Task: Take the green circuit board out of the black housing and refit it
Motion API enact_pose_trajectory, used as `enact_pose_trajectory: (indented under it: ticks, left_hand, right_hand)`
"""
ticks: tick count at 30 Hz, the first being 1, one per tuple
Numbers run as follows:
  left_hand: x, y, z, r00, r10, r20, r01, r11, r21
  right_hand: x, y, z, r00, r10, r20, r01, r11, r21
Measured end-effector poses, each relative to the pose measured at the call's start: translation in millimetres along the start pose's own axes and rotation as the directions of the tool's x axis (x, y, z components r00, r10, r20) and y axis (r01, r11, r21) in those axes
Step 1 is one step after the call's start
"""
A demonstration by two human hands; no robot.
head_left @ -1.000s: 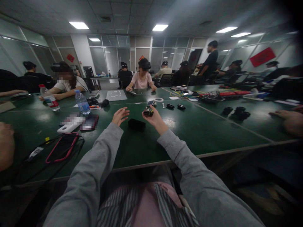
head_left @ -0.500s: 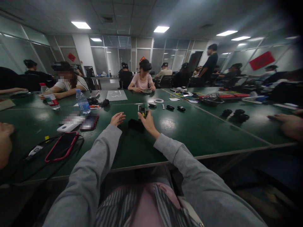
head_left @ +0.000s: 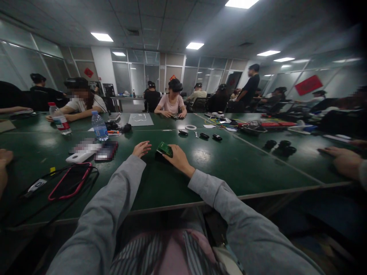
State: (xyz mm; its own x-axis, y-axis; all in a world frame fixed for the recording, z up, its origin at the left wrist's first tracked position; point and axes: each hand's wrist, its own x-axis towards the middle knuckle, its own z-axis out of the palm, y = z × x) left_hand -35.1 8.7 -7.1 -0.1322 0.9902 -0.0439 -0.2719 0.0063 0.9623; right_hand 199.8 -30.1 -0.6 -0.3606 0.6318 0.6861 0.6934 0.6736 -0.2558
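Observation:
My right hand [head_left: 177, 156] grips a green circuit board [head_left: 165, 149] by its right side, thumb in front and fingers behind. The board lies tilted over a black block-like object [head_left: 160, 156] on the green table [head_left: 218, 164]. Whether the board touches that object is hard to tell. To the left of both, my left hand [head_left: 141, 149] is held just above the table, its fingers apart and nothing in them.
Bottles [head_left: 99, 126], phones [head_left: 106, 151] and a pink-edged case [head_left: 71, 181] with a cord lie left. Beyond my hands are a white ring [head_left: 190, 127], black tools [head_left: 204, 135] and a small wrench [head_left: 196, 135]. Another person's hand [head_left: 341, 154] rests at right.
My right hand has turned the board from upright to a flatter tilt and lowered it over the black object, so its green face shows. The view has tipped slightly upward.

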Motion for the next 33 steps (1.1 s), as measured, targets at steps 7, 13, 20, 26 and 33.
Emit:
enact_pose_trajectory:
  ticks: [7, 13, 20, 26, 33]
  left_hand:
    - [0, -1, -0.8, 1.000, 0.006, 0.028, -0.006, 1.000, 0.019]
    - [-2, 0, -0.3, 0.999, -0.024, 0.022, 0.024, 0.999, -0.029]
    - [1, -4, -3.5, 0.999, -0.023, 0.034, 0.024, 0.999, -0.025]
    - [4, -7, -6.3, 0.999, 0.000, 0.048, 0.000, 1.000, 0.011]
    - [5, -8, -6.0, 0.997, -0.020, 0.075, 0.024, 0.999, -0.047]
  right_hand:
    - [-9, 35, -20, 0.998, -0.037, 0.051, 0.040, 0.998, -0.045]
    - [-31, 130, -75, 0.973, 0.219, -0.073, -0.230, 0.936, -0.265]
    - [-75, 249, -140, 0.847, 0.410, -0.337, -0.519, 0.775, -0.360]
    - [-100, 284, -170, 0.752, 0.419, -0.509, -0.627, 0.694, -0.354]
    - [-105, 281, -182, 0.706, 0.502, -0.499, -0.689, 0.649, -0.323]
